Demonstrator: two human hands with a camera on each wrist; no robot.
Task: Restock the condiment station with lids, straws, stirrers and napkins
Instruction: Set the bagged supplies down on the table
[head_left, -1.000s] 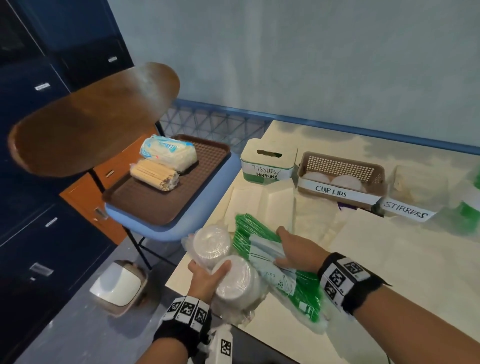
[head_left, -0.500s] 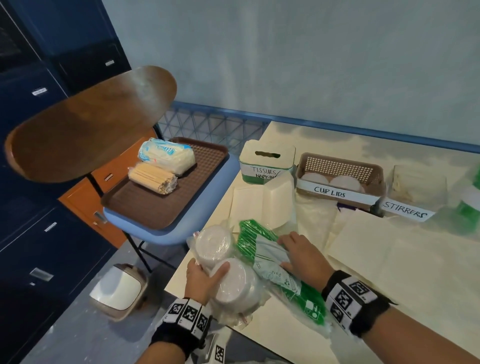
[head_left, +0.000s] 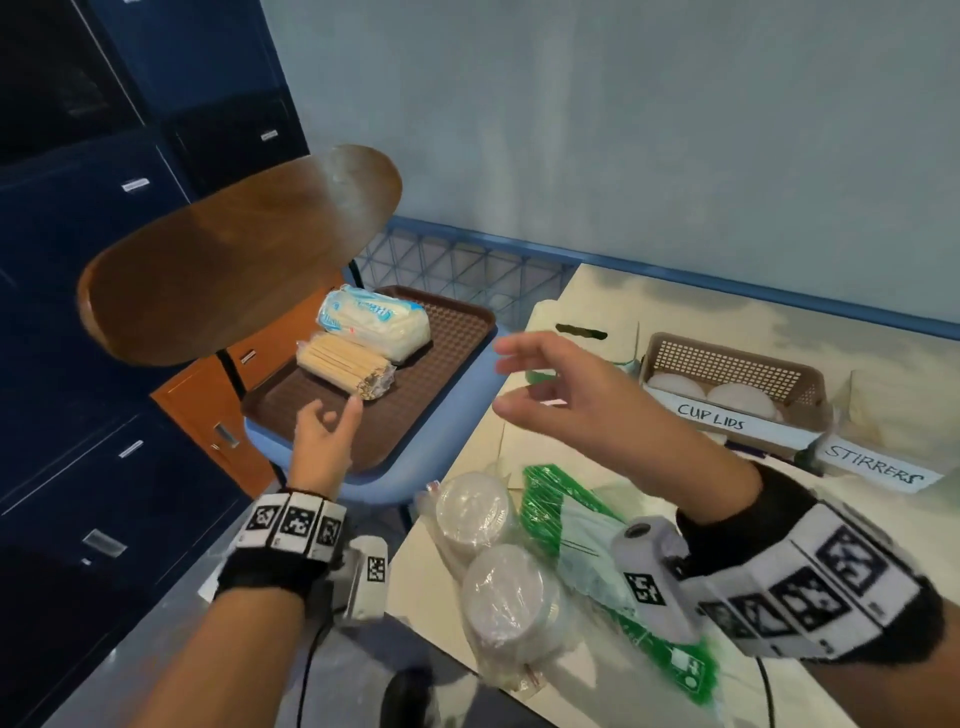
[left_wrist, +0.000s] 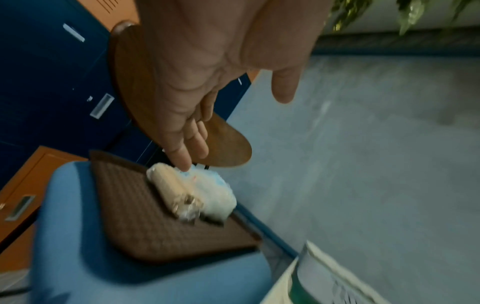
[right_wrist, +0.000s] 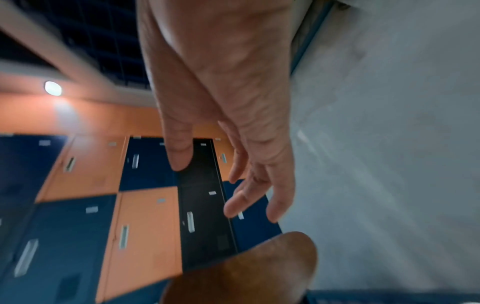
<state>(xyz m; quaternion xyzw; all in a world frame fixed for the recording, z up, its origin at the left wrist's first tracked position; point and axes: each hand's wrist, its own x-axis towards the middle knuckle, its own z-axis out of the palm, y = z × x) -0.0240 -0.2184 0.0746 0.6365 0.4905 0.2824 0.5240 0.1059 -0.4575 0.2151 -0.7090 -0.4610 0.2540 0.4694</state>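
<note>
Left hand (head_left: 324, 431), empty and loose-fingered, I'm reaching toward stirrer pack (head_left: 345, 366) just ahead, long axis lying crosswise; right hand (head_left: 566, 400) hovering empty, farther off.

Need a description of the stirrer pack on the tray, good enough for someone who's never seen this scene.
Find the blue chair seat left of the table; a brown tray lies on it. Two clear-wrapped packs sit side by side at its far end. The stirrer pack is the nearer one, full of tan sticks, just beyond the left hand; its neighbour, the napkin pack, is white with blue print.
</note>
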